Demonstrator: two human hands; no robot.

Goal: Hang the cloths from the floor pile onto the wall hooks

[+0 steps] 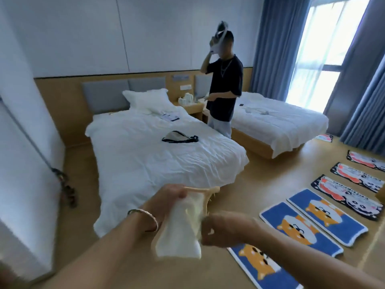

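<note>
We hold a pale cream cloth (179, 234) in the air over the floor, by the foot corner of the near bed (145, 155). Our left hand (169, 198) curls round its top edge. Our right hand (226, 230), closed in a fist, grips its side. Cartoon mats (302, 224) lie on the floor at right.

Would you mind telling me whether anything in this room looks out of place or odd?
Mildly, yes: a bag lies loose on the rumpled near bed, with papers by the pillow. The cloth is bunched, not spread, gripped by the left hand and right hand. No wall hooks are in view.
</note>
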